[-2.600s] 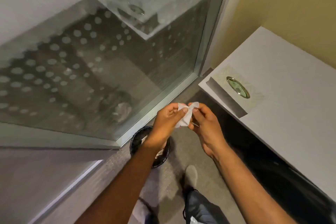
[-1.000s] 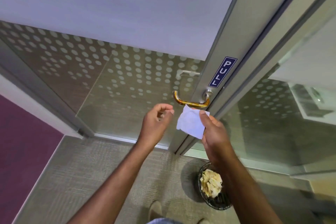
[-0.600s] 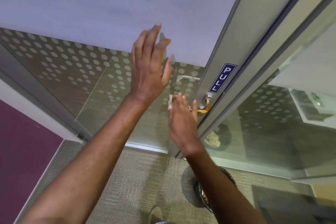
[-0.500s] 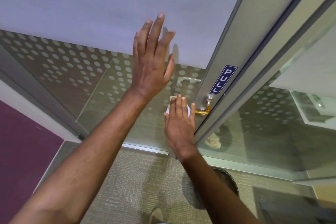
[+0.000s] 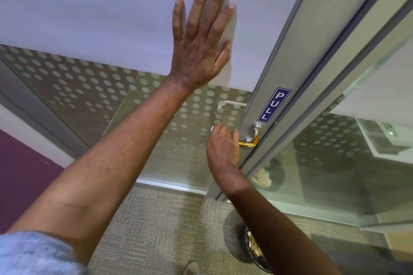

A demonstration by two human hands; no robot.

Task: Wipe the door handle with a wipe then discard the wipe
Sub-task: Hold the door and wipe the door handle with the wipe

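A brass lever door handle (image 5: 249,143) sticks out from the metal door frame under a blue PULL sign (image 5: 273,105). My right hand (image 5: 222,147) is wrapped around the handle's free end with the white wipe (image 5: 212,127) under the fingers; only a small corner of the wipe shows. My left hand (image 5: 200,38) lies flat, fingers spread, against the frosted glass door (image 5: 89,18) above the handle.
A round black waste bin (image 5: 257,252) with crumpled wipes in it stands on the carpet below my right forearm. A glass panel (image 5: 346,163) with dots is right of the frame. A purple wall (image 5: 20,174) is at left.
My right hand has closed around the handle with the wipe, fingers curled instead of flat. My left hand has slid a little higher on the glass.
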